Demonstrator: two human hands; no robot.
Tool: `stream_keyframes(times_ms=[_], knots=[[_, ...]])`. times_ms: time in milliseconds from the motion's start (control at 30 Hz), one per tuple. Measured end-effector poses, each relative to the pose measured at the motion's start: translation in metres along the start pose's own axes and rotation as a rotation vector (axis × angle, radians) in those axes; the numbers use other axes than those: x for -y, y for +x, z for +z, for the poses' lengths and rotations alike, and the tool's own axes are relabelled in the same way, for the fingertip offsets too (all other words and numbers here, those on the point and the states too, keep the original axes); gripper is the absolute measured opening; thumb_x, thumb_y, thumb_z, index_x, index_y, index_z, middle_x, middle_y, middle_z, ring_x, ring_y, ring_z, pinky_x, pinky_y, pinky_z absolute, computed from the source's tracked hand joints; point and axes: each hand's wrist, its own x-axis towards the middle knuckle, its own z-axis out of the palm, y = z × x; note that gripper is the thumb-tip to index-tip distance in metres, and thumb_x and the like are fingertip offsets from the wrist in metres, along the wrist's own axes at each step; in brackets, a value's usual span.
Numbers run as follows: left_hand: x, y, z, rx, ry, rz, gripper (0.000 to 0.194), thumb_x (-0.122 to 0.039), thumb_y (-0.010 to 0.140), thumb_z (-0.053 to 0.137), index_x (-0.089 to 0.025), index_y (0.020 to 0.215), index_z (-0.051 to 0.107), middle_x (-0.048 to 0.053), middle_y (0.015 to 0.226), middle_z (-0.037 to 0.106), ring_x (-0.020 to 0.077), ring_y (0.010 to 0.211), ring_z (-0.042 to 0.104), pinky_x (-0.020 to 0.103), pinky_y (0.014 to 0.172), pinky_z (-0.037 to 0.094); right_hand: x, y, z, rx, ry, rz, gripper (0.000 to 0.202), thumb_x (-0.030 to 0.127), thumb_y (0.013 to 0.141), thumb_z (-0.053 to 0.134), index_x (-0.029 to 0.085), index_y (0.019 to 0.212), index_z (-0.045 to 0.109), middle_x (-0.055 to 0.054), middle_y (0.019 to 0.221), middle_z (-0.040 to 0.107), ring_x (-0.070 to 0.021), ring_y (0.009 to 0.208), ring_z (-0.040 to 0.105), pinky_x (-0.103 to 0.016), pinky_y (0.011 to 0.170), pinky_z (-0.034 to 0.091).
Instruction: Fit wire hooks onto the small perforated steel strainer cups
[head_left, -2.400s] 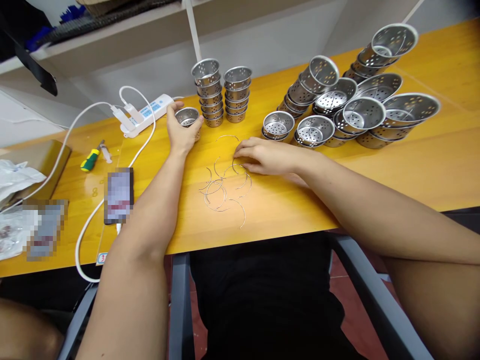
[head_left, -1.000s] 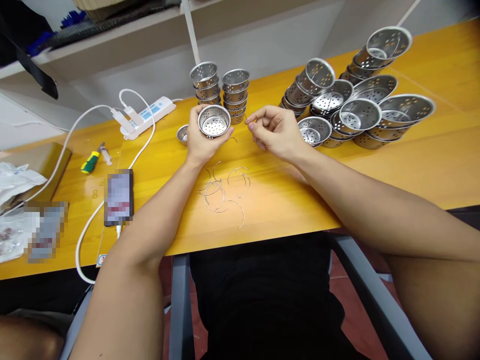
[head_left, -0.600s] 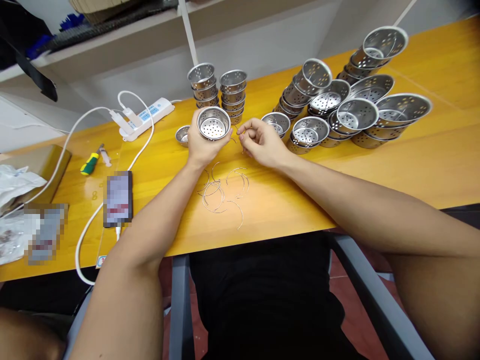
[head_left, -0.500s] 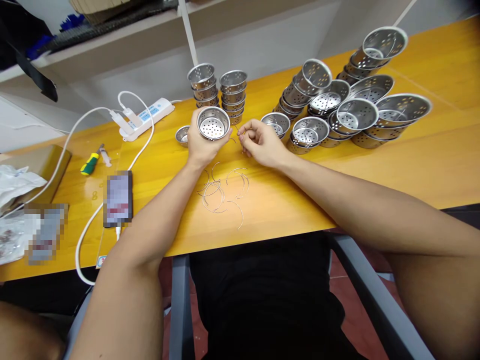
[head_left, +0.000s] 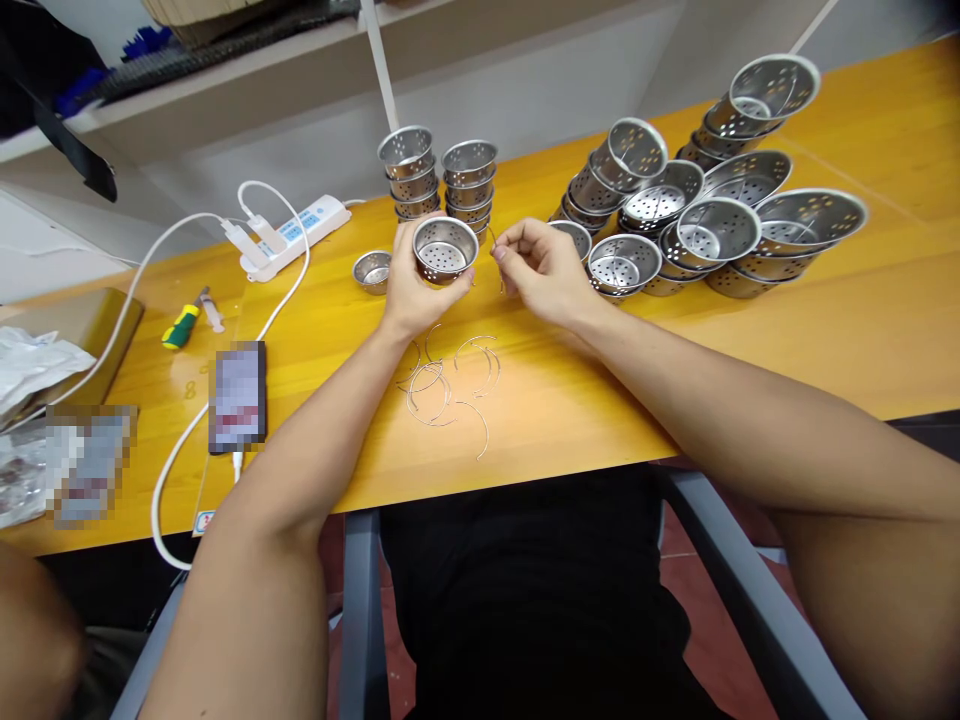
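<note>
Held cup, wires, 2 stacks behind

Pwr strip w/ plugs — phone — grn/yel-handled tool.

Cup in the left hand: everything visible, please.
The cup is small, round and silvery, apparently metal, with a smooth rim and small holes dotting its base and wall. Its open mouth tips toward the camera, showing the inside. The left hand grips it around the side, in front of a cup stack that it partly hides.
</note>
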Motion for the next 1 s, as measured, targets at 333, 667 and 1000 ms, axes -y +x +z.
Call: stream_keyframes(times_ms=[333,667,1000], knots=[[0.043,0.001,0.016,0.099,-0.261,0.296,0.095,-0.09,0.086,0.085,-0.033,0.149,0.043,0.007,0.132,0.068,0.0274,0.118,0.079,0.049,0.11,0.067,-0.012,0.01,-0.013,-0.147,0.042,-0.198,0.066,0.094,0.098,0.073,0.029,0.111,0.076,-0.004,0.081,0.067,-0.0217,0.07,0.066,-0.043,0.064,0.066],[0.044,0.0,0.012,0.139,-0.273,0.34,0.093,-0.085,0.092,0.083,-0.037,0.157,0.036,0.007,0.138,0.063,0.0264,0.12,0.077,0.047,0.108,0.069,-0.013,0.009,-0.017,-0.156,-0.022,-0.195,0.062,0.091,0.102,0.071,0.031,0.116,0.075,0.003,0.066,0.051,-0.0178,0.057,0.051,-0.04,0.055,0.054],[0.038,0.0,0.017,0.128,-0.183,0.354,0.097,-0.076,0.09,0.093,-0.036,0.157,0.035,0.01,0.143,0.066,0.032,0.137,0.077,0.057,0.12,0.065,-0.011,0.007,-0.017,-0.148,-0.036,-0.205,0.059,0.087,0.106,0.07,0.03,0.12,0.075,0.003,0.065,0.049,-0.0173,0.056,0.051,-0.04,0.055,0.052]])
